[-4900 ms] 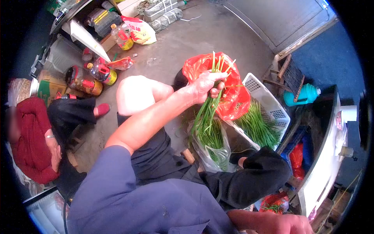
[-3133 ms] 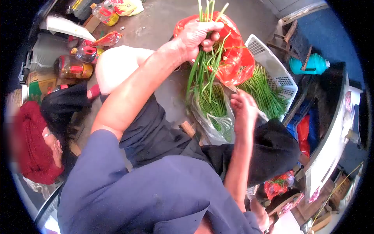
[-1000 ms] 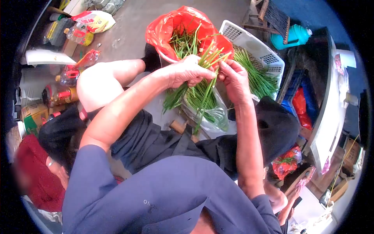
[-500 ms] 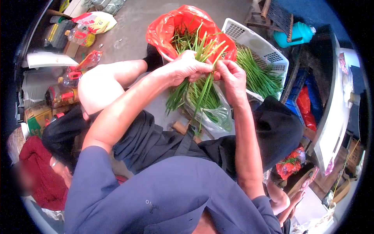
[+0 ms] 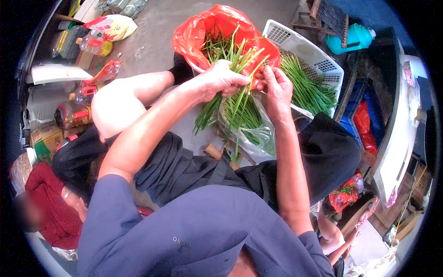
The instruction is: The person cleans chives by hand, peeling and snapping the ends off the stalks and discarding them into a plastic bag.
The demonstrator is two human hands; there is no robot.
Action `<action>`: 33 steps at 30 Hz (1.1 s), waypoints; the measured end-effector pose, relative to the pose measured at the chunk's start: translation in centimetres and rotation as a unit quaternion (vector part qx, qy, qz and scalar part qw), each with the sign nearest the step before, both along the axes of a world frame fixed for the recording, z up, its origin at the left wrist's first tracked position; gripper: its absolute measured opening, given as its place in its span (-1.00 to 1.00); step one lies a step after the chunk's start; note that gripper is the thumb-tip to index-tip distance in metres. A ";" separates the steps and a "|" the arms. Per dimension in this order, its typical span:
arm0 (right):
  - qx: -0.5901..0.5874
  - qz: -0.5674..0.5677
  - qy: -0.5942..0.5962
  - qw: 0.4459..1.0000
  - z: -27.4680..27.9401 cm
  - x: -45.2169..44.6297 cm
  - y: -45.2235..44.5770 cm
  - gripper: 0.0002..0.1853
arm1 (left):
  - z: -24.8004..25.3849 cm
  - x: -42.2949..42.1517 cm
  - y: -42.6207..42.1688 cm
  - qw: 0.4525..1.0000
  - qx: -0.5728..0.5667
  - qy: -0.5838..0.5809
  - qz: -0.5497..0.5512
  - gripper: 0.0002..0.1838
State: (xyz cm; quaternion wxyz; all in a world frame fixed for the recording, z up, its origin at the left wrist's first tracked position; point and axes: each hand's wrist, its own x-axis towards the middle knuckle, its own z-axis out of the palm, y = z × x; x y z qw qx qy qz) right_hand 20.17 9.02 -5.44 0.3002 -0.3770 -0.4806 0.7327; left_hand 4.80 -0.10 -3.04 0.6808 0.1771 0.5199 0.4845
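Observation:
My left hand (image 5: 220, 82) is closed around a bunch of long green stalks that look like garlic chives (image 5: 208, 116). Their paler ends stick up above the fist, and the leaves hang down over my lap. Close to its right, my right hand (image 5: 278, 88) has thumb and fingers pinched together; what they hold, if anything, is too small to make out. Behind both hands stands a red plastic bag (image 5: 190, 40) with loose green bits inside. Below them a clear plastic bag (image 5: 264, 144) contains more chives (image 5: 244, 113).
On the right, a white plastic basket (image 5: 302, 45) holds a pile of chives (image 5: 308, 88). A turquoise jug (image 5: 355, 39) stands beyond it. Bottles (image 5: 94, 45) and a carton (image 5: 46, 141) line the left. A person in a red sleeve (image 5: 57, 203) sits at lower left.
My right hand has drawn slightly right, away from my left fingers, and its fingertips have turned upward. The left hand keeps its hold on the chives, almost unmoved.

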 end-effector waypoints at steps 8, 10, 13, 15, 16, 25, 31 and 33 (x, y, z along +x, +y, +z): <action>0.105 0.017 -0.085 0.991 -0.1 -0.7 -0.6 -0.69 | -0.1 0.1 0.0 0.999 -0.008 0.033 -0.032 -0.89; 0.172 -0.006 -0.130 0.976 -0.8 -0.6 -0.5 -0.64 | -0.3 -0.1 0.1 0.998 -0.008 0.037 -0.040 -0.89; 0.239 -0.015 -0.189 0.952 -1.3 -0.4 -0.5 -0.60 | -0.1 -0.1 0.2 0.998 -0.008 0.036 -0.051 -0.88; 0.248 -0.031 -0.200 0.947 -1.5 -0.6 -0.4 -0.60 | -0.1 -0.2 0.1 0.998 -0.010 0.032 -0.052 -0.88; 0.257 -0.047 -0.210 0.942 -1.5 -0.6 -0.4 -0.60 | -0.1 -0.4 0.1 0.997 -0.020 0.035 -0.059 -0.88; 0.021 -0.089 -0.011 0.996 -1.1 -0.3 1.0 -0.71 | -0.3 -0.5 0.3 0.998 -0.033 0.020 -0.041 -0.86; 0.044 -0.033 -0.002 0.998 -0.4 -0.8 0.1 -0.77 | -0.6 -0.2 0.3 0.998 -0.034 0.005 -0.046 -0.88; 0.073 -0.026 -0.021 0.997 -0.4 -0.8 0.1 -0.74 | -0.2 0.1 0.3 0.998 -0.028 0.011 -0.056 -0.87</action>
